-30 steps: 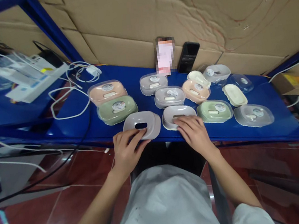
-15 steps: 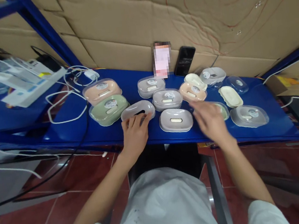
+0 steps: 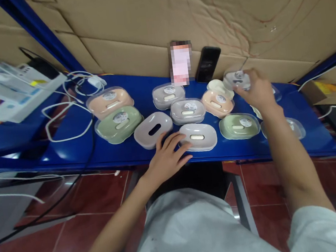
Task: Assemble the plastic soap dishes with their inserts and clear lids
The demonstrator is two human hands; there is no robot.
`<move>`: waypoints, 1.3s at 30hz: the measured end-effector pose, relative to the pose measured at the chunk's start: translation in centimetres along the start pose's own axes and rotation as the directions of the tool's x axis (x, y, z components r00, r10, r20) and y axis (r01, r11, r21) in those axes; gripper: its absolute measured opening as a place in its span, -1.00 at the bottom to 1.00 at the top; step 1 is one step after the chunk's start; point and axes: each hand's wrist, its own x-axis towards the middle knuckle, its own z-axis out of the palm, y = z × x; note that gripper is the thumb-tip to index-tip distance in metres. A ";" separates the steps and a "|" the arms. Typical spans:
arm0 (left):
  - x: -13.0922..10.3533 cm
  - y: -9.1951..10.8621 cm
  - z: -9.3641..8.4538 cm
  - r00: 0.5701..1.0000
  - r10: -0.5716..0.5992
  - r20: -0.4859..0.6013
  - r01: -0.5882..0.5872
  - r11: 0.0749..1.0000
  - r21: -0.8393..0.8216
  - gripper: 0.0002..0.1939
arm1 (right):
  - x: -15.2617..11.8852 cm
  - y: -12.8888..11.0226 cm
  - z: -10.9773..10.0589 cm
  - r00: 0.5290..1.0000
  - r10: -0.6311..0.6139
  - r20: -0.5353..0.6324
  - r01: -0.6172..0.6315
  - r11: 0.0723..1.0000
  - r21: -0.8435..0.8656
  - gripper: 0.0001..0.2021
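My left hand (image 3: 169, 154) is open, its fingers spread over the left rim of a grey soap dish (image 3: 198, 143) with a pale bar in its slot. Just left of that hand lies another grey soap dish (image 3: 144, 134), tilted, its slot showing dark. At the back right, my right hand (image 3: 258, 91) reaches over a clear lid (image 3: 235, 78) with a round label, thumb at its near side and fingers at its far side. Grey shows beneath this lid; how firmly I grip it is hard to see.
Lidded soap boxes stand around: peach (image 3: 109, 104) and green (image 3: 119, 125) at left, grey (image 3: 169, 95) in the middle, green (image 3: 239, 128) at right. Two phones, one a dark phone (image 3: 208, 64), lean on the cardboard (image 3: 133, 37). White cables (image 3: 69, 139) lie at left.
My left hand has let go of the tilted grey dish and moved right to the front grey one. My right hand has gone from beside the green box to the clear lid behind.
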 end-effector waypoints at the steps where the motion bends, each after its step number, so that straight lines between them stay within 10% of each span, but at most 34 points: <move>1: -0.1 -0.1 0.1 1.000 -0.003 -0.026 0.002 1.000 -0.015 -0.77 | -2.2 -0.4 -0.8 0.995 -0.030 -0.092 0.037 0.996 0.084 -0.40; 6: -0.5 -0.5 0.3 0.992 0.007 -0.124 -0.020 0.994 -0.109 -0.85 | -15.4 -5.3 -1.7 0.944 -0.225 -0.240 0.315 0.830 0.460 -0.44; 10: -0.7 -0.7 0.5 0.987 -0.025 -0.157 -0.006 0.980 -0.199 -0.68 | -20.5 -8.5 1.4 0.934 -0.295 -0.201 0.356 0.784 0.508 -0.41; 17: -1.0 -1.1 0.3 0.985 -0.111 -0.131 0.060 0.938 -0.342 -0.37 | -18.7 -8.5 3.4 0.865 -0.501 0.005 0.425 0.739 0.523 -0.32; 29: -1.2 -1.2 1.0 0.983 -0.113 -0.143 0.051 0.923 -0.382 -0.61 | -18.1 -9.6 4.2 0.816 -0.578 -0.009 0.513 0.718 0.470 -0.25; 39: -1.9 -1.0 -0.4 0.941 -0.100 -0.325 0.091 0.995 -0.042 -0.60 | -17.2 -9.1 2.8 0.829 -0.537 -0.154 0.553 0.752 0.358 -0.13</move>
